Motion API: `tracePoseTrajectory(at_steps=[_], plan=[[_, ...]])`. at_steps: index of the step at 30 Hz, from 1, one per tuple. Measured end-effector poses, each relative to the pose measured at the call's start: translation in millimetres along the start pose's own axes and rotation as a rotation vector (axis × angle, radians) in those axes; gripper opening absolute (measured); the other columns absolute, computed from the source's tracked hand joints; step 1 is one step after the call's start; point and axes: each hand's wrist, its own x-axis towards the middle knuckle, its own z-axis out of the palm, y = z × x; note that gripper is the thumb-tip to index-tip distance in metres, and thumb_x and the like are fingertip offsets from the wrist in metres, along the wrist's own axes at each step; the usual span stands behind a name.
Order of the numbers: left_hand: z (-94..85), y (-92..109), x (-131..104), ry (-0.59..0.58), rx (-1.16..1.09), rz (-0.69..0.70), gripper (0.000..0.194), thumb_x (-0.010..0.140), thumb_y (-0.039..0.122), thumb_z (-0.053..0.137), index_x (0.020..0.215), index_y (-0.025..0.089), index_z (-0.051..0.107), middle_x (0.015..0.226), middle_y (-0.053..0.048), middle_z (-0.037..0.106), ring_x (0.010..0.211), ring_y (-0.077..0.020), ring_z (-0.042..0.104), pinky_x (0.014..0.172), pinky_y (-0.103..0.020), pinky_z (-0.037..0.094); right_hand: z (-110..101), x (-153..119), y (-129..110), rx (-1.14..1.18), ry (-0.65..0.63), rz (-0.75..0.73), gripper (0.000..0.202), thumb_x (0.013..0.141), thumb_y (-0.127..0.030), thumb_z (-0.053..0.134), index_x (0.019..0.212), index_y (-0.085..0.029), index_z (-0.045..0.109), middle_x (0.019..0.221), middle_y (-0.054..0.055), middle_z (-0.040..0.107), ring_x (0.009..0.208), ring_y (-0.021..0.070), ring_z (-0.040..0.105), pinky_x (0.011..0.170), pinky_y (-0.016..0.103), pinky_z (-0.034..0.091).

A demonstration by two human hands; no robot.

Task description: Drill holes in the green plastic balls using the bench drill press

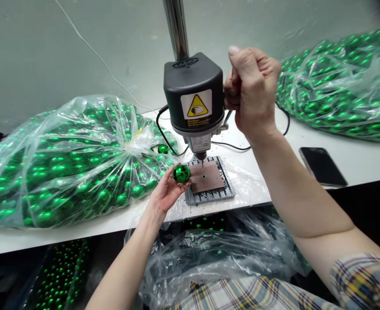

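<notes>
1. A ball (pixel 181 173) was held just to the left of the drill's bit (pixel 202 164), not beneath it. As I judged it, work on this one stood between strokes; whether it had been drilled I could not tell.
2. Dark flecks (pixel 222 173) lay along the board's edge, a likely sign of cutting done. Many balls filled the bags; which of them were finished did not show.
3. The ball was round, bright green and mirror-glossy, with dark reflections across its face. I saw no hole on the side toward me.
4. The left hand (pixel 172 187) had it in curled fingers, palm up, beside the left edge of the board (pixel 215 178).
5. That brown board, with a small dark hole near its middle, lay on a slotted grey base (pixel 206 197).
6. Above stood the black drill (pixel 193 77), wearing a yellow warning sign (pixel 196 105).
7. The right hand (pixel 254 88) was raised beside the drill in a closed fist around the lever (pixel 229 117).
8. Farther out on the white table (pixel 128 221) sat the left bag (pixel 63 163), the right bag (pixel 341 90) and a phone (pixel 325 166).
</notes>
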Motion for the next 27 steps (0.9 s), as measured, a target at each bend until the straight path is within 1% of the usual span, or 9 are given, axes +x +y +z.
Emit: tracePoseTrajectory(at_steps=[2,6,9,12,15,18,22,24,27], plan=[[3.0,-2,1,0.008,0.007,0.015,0.034,0.086,0.034,0.071,0.117,0.019,0.066,0.112,-0.011,0.071,0.097,-0.0229,0.071,0.085,-0.038,0.060,1,-1,-1,0.002,0.008,0.002,0.060,0.070,-0.063,0.077,0.054,-0.026,0.032,0.049,-0.004,0.033,0.040,0.0109,0.025,0.034,0.032,0.017],[8.1,-4,2,-0.030,0.007,0.078,0.035,0.086,0.030,0.068,0.120,0.020,0.065,0.115,-0.010,0.070,0.105,-0.0236,0.070,0.095,-0.043,0.058,1,0,-2,-0.007,0.009,0.005,0.060,0.070,-0.062,0.075,0.054,-0.026,0.031,0.048,-0.003,0.033,0.041,0.0112,0.025,0.035,0.032,0.018],[9.5,-9,3,-0.027,0.023,0.102,0.040,0.084,0.032,0.071,0.122,0.021,0.063,0.111,-0.008,0.071,0.100,-0.0212,0.071,0.094,-0.041,0.058,1,1,-1,-0.031,0.011,0.019,0.063,0.074,-0.067,0.072,0.055,-0.026,0.028,0.048,-0.004,0.030,0.042,0.0112,0.024,0.036,0.032,0.019],[7.7,-18,6,0.009,0.170,0.161,0.051,0.076,0.029,0.079,0.123,0.020,0.060,0.108,-0.006,0.071,0.092,-0.0180,0.070,0.088,-0.036,0.057,0,1,-1,-0.040,-0.002,0.021,0.062,0.078,-0.067,0.070,0.055,-0.026,0.030,0.048,-0.004,0.031,0.042,0.0110,0.025,0.037,0.032,0.020],[3.9,-27,12,0.071,0.383,0.315,0.058,0.067,0.029,0.087,0.115,0.018,0.058,0.105,-0.007,0.072,0.092,-0.0183,0.069,0.085,-0.034,0.055,1,2,-2,-0.041,0.003,0.023,0.060,0.081,-0.061,0.070,0.053,-0.025,0.030,0.048,-0.004,0.032,0.041,0.0106,0.025,0.037,0.031,0.021],[2.0,-31,18,0.083,0.572,0.442,0.059,0.062,0.031,0.091,0.109,0.017,0.059,0.101,-0.007,0.071,0.091,-0.0188,0.067,0.085,-0.033,0.052,2,1,-4,-0.005,0.011,0.001,0.058,0.083,-0.052,0.071,0.052,-0.025,0.030,0.046,-0.004,0.031,0.040,0.0104,0.025,0.037,0.032,0.020],[6.3,-33,26,0.043,0.749,0.503,0.060,0.065,0.033,0.088,0.119,0.016,0.064,0.101,-0.007,0.071,0.087,-0.0184,0.065,0.080,-0.031,0.050,4,2,-5,-0.056,0.026,0.039,0.054,0.093,-0.034,0.063,0.054,-0.024,0.026,0.047,-0.004,0.029,0.041,0.0101,0.023,0.037,0.031,0.022],[9.4,-35,30,0.018,0.807,0.512,0.061,0.067,0.032,0.086,0.122,0.016,0.066,0.103,-0.008,0.072,0.088,-0.0190,0.064,0.079,-0.030,0.049,4,2,-5,-0.076,0.028,0.041,0.055,0.096,-0.039,0.059,0.056,-0.024,0.024,0.048,-0.005,0.028,0.042,0.0099,0.022,0.038,0.030,0.023],[12.7,-40,38,0.000,0.877,0.531,0.059,0.067,0.031,0.085,0.122,0.017,0.066,0.103,-0.007,0.072,0.088,-0.0201,0.064,0.078,-0.030,0.049,3,4,-3,-0.064,-0.011,0.003,0.063,0.090,-0.064,0.060,0.057,-0.025,0.023,0.049,-0.005,0.028,0.044,0.0098,0.023,0.039,0.031,0.027]])
